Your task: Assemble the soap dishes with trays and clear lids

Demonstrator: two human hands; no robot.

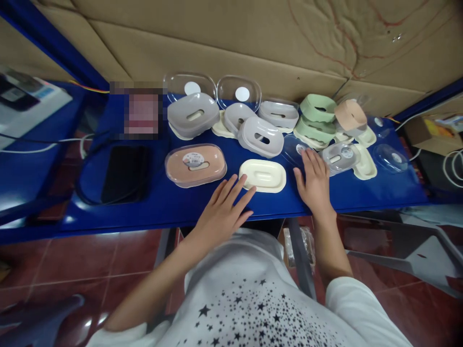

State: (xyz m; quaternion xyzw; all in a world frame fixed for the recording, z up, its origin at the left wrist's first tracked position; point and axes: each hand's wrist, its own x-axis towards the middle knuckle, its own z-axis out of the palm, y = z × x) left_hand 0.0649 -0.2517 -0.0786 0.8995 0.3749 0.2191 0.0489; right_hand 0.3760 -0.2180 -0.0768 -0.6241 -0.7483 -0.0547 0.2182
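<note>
My left hand point(220, 214), spread open, touches the cream soap-dish base point(269, 177); my right hand point(315, 185), thumb apart, seemingly steadies a clear lid point(290, 147). Lifting either calls for a rim grip.

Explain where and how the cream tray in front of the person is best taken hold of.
Probably by the rim at its left end, with the left hand coming from the near-left side. The cream tray lies flat and is shallow, so its rim looks the likeliest part to pinch. That hand's fingers are at this end, while a grey dish sits close behind the far edge.
</note>
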